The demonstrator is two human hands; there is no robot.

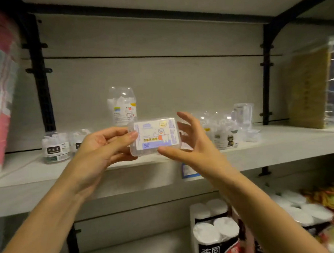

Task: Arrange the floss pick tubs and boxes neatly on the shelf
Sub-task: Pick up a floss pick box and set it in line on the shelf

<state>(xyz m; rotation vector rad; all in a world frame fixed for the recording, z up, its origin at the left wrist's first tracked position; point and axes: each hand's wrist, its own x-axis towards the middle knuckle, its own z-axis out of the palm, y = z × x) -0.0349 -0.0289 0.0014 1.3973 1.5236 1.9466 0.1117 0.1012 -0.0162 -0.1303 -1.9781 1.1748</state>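
Clear plastic box with a cartoon label sits above the shelf edge, pinched by the left hand; the right hand touches it, fingers spread. Behind stand one tall tub, two short tubs left, and perhaps three blurred containers right.

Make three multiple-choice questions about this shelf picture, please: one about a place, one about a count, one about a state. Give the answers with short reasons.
1. Where is the tall clear tub?
A. At the back of the shelf, behind the held box
B. On the lower shelf
C. In the right hand

2. How many round tubs with dark labels stand at the left?
A. Two
B. Five
C. None

3. What is the state of the flat floss pick box?
A. Lying on the shelf
B. Held up in the air
C. Open and empty

Answers:
1 A, it stands upright near the back wall.
2 A, two stand side by side.
3 B, the left hand pinches it, and the right hand touches its lower edge with fingers spread.
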